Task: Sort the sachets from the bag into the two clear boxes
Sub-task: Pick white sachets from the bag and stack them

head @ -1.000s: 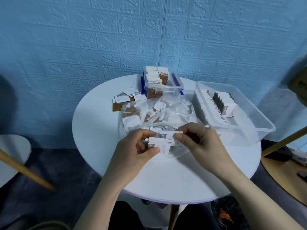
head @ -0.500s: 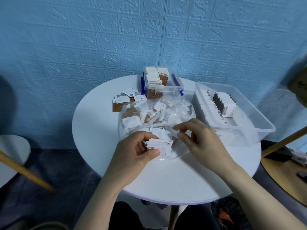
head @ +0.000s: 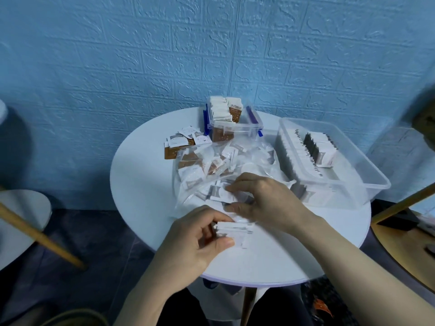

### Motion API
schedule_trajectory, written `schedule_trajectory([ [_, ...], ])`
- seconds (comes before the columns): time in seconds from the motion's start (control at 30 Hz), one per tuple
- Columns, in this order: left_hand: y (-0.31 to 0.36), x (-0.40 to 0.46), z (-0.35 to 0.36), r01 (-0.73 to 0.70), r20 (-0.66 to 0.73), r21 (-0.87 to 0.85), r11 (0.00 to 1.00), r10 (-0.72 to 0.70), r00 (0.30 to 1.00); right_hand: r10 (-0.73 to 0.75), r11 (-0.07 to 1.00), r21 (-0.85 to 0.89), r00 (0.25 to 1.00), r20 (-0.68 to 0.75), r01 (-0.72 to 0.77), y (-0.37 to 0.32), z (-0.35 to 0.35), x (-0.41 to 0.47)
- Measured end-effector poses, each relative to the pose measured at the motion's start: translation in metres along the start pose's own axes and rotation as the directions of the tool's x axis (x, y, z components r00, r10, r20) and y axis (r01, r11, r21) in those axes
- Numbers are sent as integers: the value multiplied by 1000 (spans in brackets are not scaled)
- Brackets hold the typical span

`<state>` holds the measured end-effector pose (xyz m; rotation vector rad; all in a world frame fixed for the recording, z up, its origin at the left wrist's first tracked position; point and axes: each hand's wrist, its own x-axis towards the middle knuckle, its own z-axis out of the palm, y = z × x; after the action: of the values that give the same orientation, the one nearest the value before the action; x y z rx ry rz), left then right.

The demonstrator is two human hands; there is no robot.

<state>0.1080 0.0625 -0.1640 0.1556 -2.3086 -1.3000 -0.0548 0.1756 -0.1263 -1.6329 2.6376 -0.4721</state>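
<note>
My left hand (head: 200,238) gripped a small stack of white sachets (head: 233,231) between thumb and curled fingers, holding it just above the near part of the round white counter (head: 141,184). My right hand (head: 261,201) lay over the mouth of the clear plastic bag (head: 188,161), its fingertips pinching a white sachet (head: 220,192) on top of the loose heap inside — the blur kept me from telling how many it had hold of.

The bag sprawled across the middle of the counter, holding a jumble of white and brown sachets. Beyond it, at the far edge, stood the small clear box (head: 235,128) with blue latches, packed with upright brown-and-white sachets. To its left a loose pile of brown and white sachets (head: 183,142) lay directly on the counter, touching the bag's far corner. On my right sat the large clear box (head: 353,175), a long row of white sachets standing on edge along its length (dark stripes showed on some of them).

Behind everything rose a blue embossed brick-pattern wall (head: 164,55), and a wooden-legged stool (head: 21,215) stood on the floor to my left.
</note>
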Motion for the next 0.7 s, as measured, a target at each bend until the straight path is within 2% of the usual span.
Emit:
schedule_trajectory([
  [0.23, 3, 0, -3, 57, 27, -23, 998, -56, 998, 41, 996, 83, 999, -35, -38, -1, 0, -4],
  [0.4, 1, 2, -2, 124, -21, -67, 990, -125, 992, 53, 996, 82, 997, -63, -48, 0, 6, 1],
  [0.57, 1, 2, -2, 118, -14, -41, 992, -119, 993, 25, 979, 204, 984, -176, 12, -3, 10, -4],
  [0.7, 3, 3, -4, 62, -4, 13, 998, -62, 998, 63, 915, 401, 965, -255, 46, -3, 0, -18],
])
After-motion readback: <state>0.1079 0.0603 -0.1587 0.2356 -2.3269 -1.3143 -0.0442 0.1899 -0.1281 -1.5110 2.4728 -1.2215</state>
